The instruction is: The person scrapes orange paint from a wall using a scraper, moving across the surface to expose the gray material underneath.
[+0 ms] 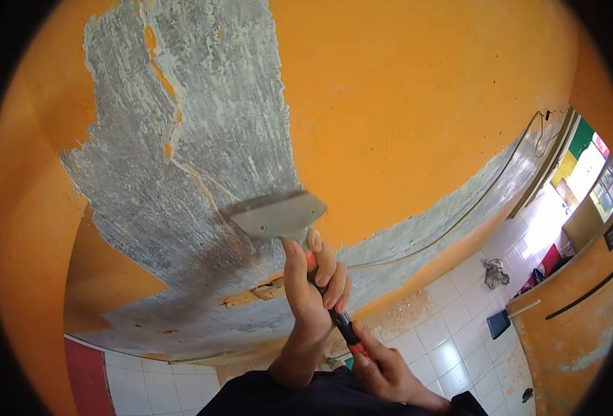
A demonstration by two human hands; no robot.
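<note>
A wide-bladed scraper with a black and red handle is pressed against the wall, its blade at the border between bare grey plaster and orange paint. My left hand is closed around the upper handle, just below the blade, with the thumb along it. Lower down, my right hand grips the handle's end. A thin strip of orange paint runs down the grey patch, and a broken orange piece shows below the blade.
A cable hangs along the wall to the right. White floor tiles lie below, with paint flakes near the wall base. Crumpled grey plastic and a dark dustpan-like object are on the floor by an orange partition.
</note>
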